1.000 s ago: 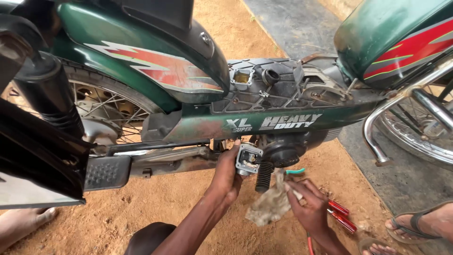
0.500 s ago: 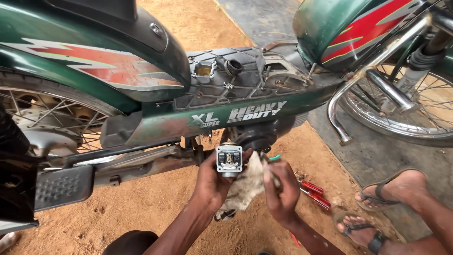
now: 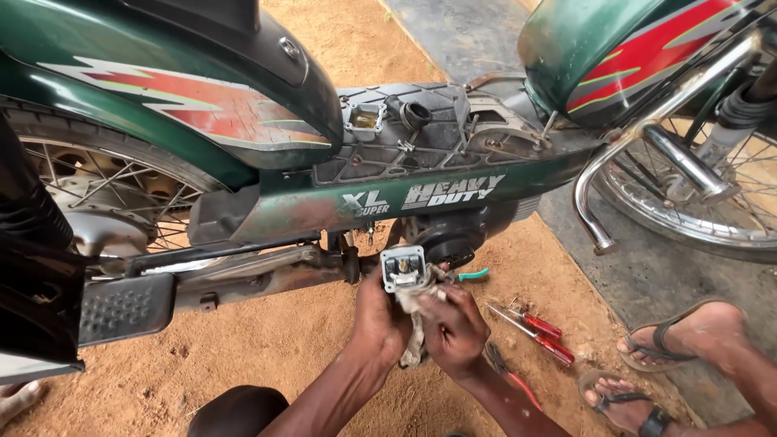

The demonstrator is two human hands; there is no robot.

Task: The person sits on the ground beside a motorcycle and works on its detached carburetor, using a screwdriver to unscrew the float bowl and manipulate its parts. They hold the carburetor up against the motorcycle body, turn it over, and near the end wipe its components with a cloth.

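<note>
Both forearms reach up from the bottom edge of the view and converge in the middle, wrists close together. The left hand [image 3: 379, 320] is raised with its back toward the camera, fingers curled upward and closed in a grip at the top. The right hand [image 3: 453, 328] sits just beside it, touching it, knuckles up, with the fingers bent inward toward the left hand and the thumb side pressed close; its forearm runs off toward the lower right.
</note>
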